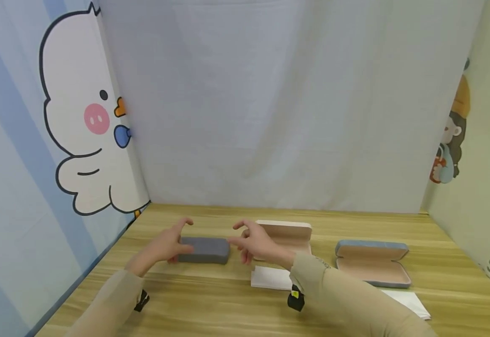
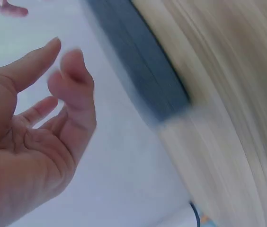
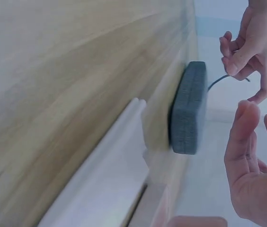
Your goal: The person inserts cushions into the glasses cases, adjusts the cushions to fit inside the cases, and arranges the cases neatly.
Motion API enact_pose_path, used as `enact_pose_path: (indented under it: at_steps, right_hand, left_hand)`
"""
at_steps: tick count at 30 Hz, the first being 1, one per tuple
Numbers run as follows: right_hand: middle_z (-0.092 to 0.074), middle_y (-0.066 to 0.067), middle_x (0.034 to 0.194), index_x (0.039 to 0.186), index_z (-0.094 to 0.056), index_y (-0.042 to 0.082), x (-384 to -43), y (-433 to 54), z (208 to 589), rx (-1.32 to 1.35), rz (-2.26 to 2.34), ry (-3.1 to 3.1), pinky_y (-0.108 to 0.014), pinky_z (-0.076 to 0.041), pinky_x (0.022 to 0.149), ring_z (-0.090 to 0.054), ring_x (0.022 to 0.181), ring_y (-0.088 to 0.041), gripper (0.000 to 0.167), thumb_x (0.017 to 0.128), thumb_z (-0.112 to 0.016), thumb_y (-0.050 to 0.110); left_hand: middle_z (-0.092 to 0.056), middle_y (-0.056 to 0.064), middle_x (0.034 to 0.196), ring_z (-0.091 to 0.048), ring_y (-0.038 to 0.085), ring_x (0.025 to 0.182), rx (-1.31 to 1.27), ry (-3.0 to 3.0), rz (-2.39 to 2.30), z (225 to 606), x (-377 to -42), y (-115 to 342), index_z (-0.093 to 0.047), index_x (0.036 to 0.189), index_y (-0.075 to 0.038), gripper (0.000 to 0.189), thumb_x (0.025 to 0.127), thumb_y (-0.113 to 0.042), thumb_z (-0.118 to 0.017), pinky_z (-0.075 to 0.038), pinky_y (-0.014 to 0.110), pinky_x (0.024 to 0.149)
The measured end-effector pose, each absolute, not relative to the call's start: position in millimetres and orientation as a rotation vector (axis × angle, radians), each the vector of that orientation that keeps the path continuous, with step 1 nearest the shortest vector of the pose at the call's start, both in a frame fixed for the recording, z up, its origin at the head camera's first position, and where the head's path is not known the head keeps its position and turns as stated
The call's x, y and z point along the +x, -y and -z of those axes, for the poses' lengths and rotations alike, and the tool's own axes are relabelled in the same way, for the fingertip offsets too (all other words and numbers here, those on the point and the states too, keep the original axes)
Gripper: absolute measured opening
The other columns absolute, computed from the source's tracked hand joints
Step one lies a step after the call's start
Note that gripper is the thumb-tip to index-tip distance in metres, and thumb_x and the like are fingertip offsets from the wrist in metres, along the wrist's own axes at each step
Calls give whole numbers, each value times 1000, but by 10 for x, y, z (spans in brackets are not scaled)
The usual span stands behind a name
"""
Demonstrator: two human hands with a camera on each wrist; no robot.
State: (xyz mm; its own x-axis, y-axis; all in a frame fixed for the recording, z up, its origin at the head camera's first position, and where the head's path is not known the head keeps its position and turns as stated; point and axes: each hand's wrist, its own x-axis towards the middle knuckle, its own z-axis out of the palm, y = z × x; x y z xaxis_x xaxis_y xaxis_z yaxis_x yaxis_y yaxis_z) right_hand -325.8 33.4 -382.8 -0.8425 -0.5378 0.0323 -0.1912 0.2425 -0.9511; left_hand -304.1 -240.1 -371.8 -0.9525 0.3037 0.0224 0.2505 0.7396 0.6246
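Head view: closed, grey, oblong, fabric-textured case (image 1: 206, 251) on wood-grained tabletop (image 1: 211, 299) is flanked by left hand (image 1: 167, 243) and right hand (image 1: 259, 244), thumbs and fingers kept apart.

I hover my right hand (image 3: 259, 191) at four o'clock, my left hand (image 3: 256, 45) at two; on the tabletop (image 3: 67, 80), a closed grey case (image 3: 188, 109) lies at three, white cloth (image 3: 102, 182) at seven.

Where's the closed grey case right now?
In the head view, the closed grey case lies on the table, left of centre, between the left hand and the right hand.
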Motion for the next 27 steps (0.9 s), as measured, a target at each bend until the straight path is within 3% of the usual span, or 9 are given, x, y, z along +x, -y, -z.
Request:
enact_pose_path:
  at_steps: [4,8,14,27]
  right_hand:
    - [-54,-13,75,131,-46,8,-3195,-527,3758,-727,1671,-2198,-35,-54,41,-57,43,-18,43,95,-62,27]
    - [-56,-10,75,130,-44,5,-3107,-763,3734,-755,1690,-2180,-31,-51,39,-57,43,-16,42,97,-59,27]
    - [-59,-5,73,131,-40,-3,-3014,-1120,3788,-711,1756,-2155,-25,-47,37,-56,42,-12,48,98,-58,26]
    - [-59,-6,72,132,-36,-2,-2822,-1694,3997,-438,1652,-2200,-20,-35,35,-52,41,-10,53,97,-58,30]
  left_hand:
    - [-59,20,73,-61,24,47,484,-2663,-1236,3683,-2980,2211,-33,140,-15,61,91,-20,-68,-57,47,49]
    - [-60,19,77,-65,23,53,487,-2409,-1446,3709,-2911,1991,-32,140,-15,59,92,-21,-67,-59,49,54]
    - [-66,21,84,-66,21,56,485,-2163,-1520,3768,-2840,1656,-33,138,-13,56,93,-18,-65,-59,37,51]
    - [-71,17,83,-67,14,56,363,-1936,-1579,4061,-2831,1220,-28,140,-7,60,91,-8,-63,-56,21,48]
